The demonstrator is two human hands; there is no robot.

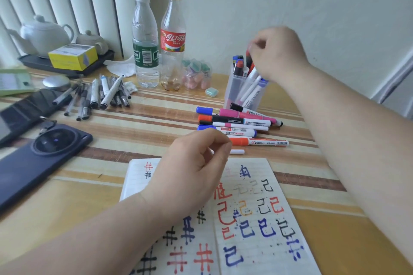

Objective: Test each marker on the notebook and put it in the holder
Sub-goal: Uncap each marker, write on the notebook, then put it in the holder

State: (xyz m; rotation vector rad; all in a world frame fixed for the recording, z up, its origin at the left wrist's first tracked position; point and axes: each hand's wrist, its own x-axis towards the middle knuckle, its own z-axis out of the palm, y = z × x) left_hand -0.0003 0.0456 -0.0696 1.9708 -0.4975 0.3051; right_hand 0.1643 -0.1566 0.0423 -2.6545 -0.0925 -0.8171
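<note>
The right hand was above the clear holder, its fingers curled around the top end of a red-capped marker whose lower part stood inside the holder among other markers. The left hand hung loosely curled over the open notebook; I cannot tell if it held anything. Loose markers lay on the worktop between notebook and holder.

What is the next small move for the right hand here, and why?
The right hand should probably let go: its fingers grip a red marker set among others in the holder, and more markers lie on the table.
</note>
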